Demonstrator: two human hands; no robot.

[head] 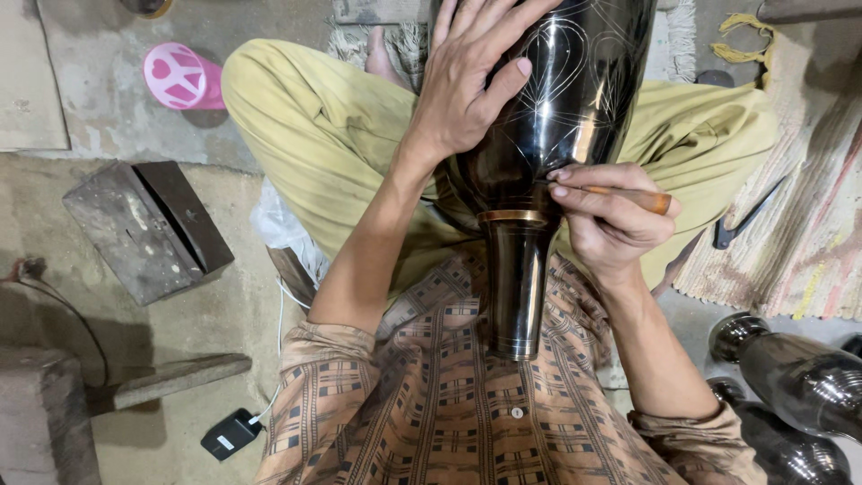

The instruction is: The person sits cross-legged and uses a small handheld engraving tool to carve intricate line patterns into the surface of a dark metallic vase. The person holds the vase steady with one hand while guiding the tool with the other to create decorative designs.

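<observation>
Concrete floor, pink cup, metal block, black adapter, striped mat

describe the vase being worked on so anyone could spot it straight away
Start at the seated person's lap, between the olive-trousered knees. The engraved vase lies there, neck toward the checked shirt, left hand steadying it, right hand pressing a wooden-handled tool. Unlike the plain vases at right, it has scratched lines.

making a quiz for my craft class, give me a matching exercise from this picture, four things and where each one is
Things:
1. left hand
2. right hand
3. pink cup
4. scissors

Places:
A. on the striped rug, to the person's right
B. spread flat on the black vase's wide body
C. on the floor, beyond the left knee
D. beside the vase's brass ring, gripping a wooden-handled tool

Pairs: 1-B, 2-D, 3-C, 4-A
</observation>
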